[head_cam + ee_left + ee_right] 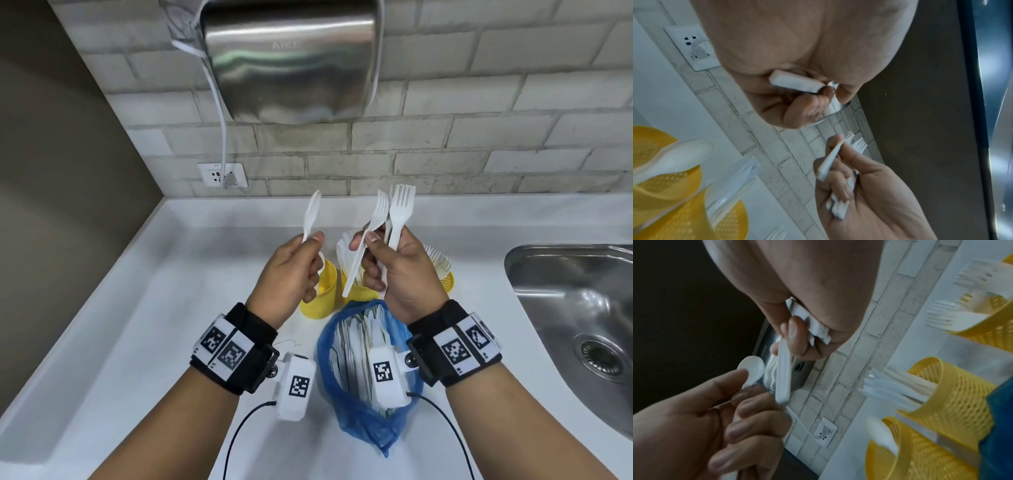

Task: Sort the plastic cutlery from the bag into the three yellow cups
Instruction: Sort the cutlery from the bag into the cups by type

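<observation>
My left hand (313, 240) pinches a white plastic spoon (310, 219) by its handle and holds it upright above the counter. Beside it, my right hand (368, 241) grips several white forks (399, 212), tines up, with one fork (784, 373) slanting loose between thumb and fingers. Behind the hands stand three yellow mesh cups: the left cup (317, 298) holds a spoon (879, 434), the middle cup (358, 291) holds knives (890, 386), and the right cup (447, 281) holds forks (941, 316). The open blue bag (363, 421) of cutlery lies in front of the cups, under my wrists.
A steel sink (565, 308) is set into the white counter (171, 308) on the right. A steel hand dryer (291, 58) hangs on the tiled wall above, its cord running to a wall socket (222, 174). A dark wall borders the counter's left side.
</observation>
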{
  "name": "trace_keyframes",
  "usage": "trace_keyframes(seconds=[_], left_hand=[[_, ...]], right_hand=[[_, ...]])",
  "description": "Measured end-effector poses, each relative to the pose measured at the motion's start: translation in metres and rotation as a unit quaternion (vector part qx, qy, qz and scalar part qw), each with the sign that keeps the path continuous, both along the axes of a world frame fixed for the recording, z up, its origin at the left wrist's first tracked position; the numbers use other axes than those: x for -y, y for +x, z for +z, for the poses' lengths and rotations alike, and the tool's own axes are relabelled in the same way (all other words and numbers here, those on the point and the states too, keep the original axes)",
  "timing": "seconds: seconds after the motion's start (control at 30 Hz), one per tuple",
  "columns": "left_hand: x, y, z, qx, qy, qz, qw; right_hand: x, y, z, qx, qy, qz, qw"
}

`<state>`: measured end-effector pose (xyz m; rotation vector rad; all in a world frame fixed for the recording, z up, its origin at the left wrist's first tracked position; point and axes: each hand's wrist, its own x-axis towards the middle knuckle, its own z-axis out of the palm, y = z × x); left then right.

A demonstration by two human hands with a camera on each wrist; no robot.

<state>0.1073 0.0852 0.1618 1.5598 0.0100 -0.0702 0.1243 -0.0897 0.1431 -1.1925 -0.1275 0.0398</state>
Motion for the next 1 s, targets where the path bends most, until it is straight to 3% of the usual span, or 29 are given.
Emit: trace_keyframes(seconds=[0.2, 0.3, 0.47, 0.53, 0.77, 1.0], left_hand=[[0.012, 0.004, -0.009, 0.074, 0.1, -0.012, 0.992], [0.015, 0.013, 0.001, 0.118, 0.065, 0.005, 0.991], [0.012, 0.022, 0.024, 0.132, 0.011, -0.037, 0.99], [0.012, 0.022, 0.028, 0.14, 0.006, -0.037, 0.99], [0.01, 0.024, 0.029, 0.142, 0.047, 0.027, 0.988], [0.01, 0.032, 0.022, 0.174, 0.157, 0.07, 0.97]], right_hand=[[-0.013, -0.004, 0.002, -0.055, 0.066, 0.024, 0.996], [-0.017, -0.008, 0.002, -0.091, 0.109, 0.077, 0.987], [-0.014, -0.011, 0.003, -0.119, 0.132, 0.185, 0.966], [-0.013, -0.011, 0.005, -0.122, 0.106, 0.19, 0.968], [-0.018, -0.01, 0.0, -0.147, -0.076, 0.088, 0.982], [-0.025, -0.012, 0.002, -0.16, -0.064, 0.132, 0.976]])
